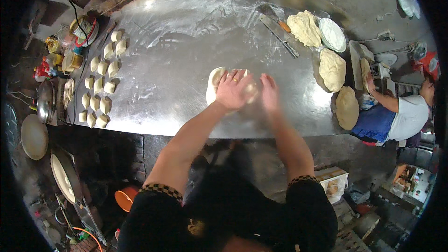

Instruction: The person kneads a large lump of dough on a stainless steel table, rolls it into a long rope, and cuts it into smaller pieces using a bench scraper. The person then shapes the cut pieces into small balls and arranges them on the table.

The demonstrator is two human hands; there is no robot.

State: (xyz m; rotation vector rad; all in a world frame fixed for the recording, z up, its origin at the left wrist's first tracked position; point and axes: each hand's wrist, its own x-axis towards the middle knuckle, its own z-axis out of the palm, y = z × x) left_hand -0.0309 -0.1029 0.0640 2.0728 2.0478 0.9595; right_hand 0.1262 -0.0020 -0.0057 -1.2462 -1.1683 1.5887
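Observation:
A pale lump of dough (212,85) lies on the floured metal worktable (168,77) in front of me. My left hand (235,90) rests palm-down across it, fingers spread, a ring on one finger. Much of the dough is hidden beneath that hand. Just right of the dough, my right hand (269,92) is held edge-down and slightly blurred, with nothing seen in it. Several small cut dough pieces (98,85) stand in rows toward the table's left end.
Large dough masses (303,29) sit at the right end beside a bowl of white flour (332,35). A long metal blade (279,35) and a wooden-handled tool (283,26) lie near them. Beyond, another person (407,117) works. Jars (71,61) crowd the left end.

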